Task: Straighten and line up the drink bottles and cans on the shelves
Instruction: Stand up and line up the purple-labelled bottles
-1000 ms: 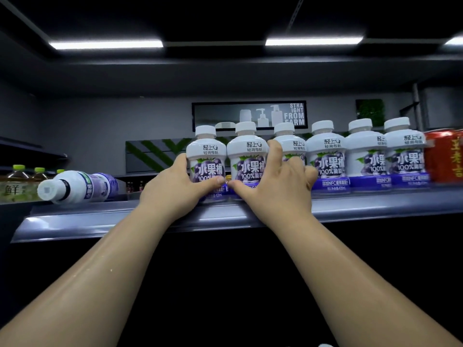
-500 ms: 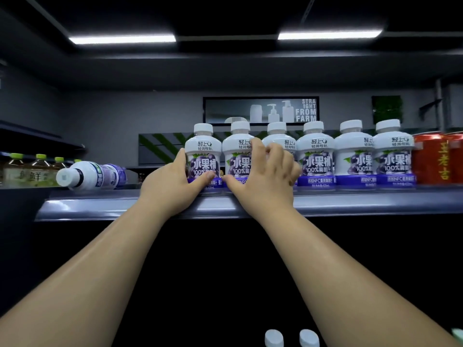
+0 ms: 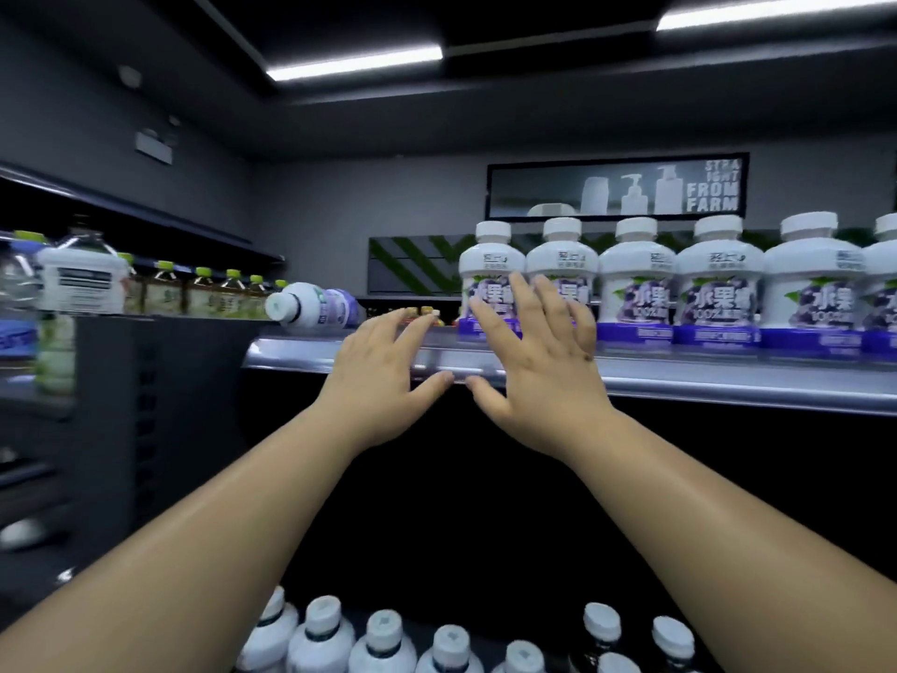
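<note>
Both hands are off the bottles now. A moment ago each gripped one of the two leftmost white bottles [image 3: 491,257]; now the left hand [image 3: 388,354] and right hand [image 3: 539,354] hang in front of the shelf [image 3: 704,381], fingers spread and straight, holding nothing. The view has swung left. The row of purple-label bottles [image 3: 718,284] stands upright and even along the shelf front, so that stretch looks finished. One bottle [image 3: 313,306] lies on its side at the shelf's left end, probably next.

Right fingers cover the leftmost labels; whether they touch is unclear. The row is cut off at the right. Small items behind the left fingertips are too blurred to identify.
</note>
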A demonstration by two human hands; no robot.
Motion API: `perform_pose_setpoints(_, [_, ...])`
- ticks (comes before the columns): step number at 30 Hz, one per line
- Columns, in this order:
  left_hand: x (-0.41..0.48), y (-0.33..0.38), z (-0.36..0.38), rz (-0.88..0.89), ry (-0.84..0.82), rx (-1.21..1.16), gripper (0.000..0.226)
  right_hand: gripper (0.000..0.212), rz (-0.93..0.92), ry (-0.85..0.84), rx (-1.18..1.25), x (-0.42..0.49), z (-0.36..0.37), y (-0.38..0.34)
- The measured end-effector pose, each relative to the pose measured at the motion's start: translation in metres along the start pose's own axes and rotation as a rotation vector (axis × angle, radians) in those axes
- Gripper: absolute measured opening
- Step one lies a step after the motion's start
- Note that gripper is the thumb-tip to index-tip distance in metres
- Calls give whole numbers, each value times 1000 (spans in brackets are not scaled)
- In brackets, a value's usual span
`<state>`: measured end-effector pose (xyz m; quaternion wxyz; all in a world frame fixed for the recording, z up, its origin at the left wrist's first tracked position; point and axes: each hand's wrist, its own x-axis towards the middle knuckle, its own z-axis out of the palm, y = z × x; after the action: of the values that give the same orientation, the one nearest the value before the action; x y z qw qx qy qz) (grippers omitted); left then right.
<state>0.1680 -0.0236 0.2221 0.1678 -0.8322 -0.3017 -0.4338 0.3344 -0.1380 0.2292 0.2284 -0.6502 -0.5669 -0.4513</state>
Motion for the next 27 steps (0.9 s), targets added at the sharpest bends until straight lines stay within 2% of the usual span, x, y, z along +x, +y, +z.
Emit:
perform_pose_setpoints(3, [0,-29,-22,-68,39,-22,70,76,-39,36,56,14,-5,-28])
perform_pose_setpoints(5, [3,-48,-35,-119,64,-62,60,74,-64,-4,69,26,-6,-40])
perform_pose_setpoints(9, [18,-105,-51,-221,87,-73,51,76,-65,4,108,47,7,-67])
perform_pose_setpoints(13, [35,-161,-53,-367,18,-40,49,71,-97,-1,75,70,34,-98])
perform_pose_setpoints(17, [57,-175,-45,-313,-56,-33,45,70,-97,-24,57,89,50,-122])
perform_pose_setpoints(23, [87,-180,-26,-340,-250,52,45,69,-56,-28,32,90,56,-128])
perform_pose_setpoints(27, [92,-177,-10,-325,-140,55,28,73,-21,-4,73,85,49,-122])
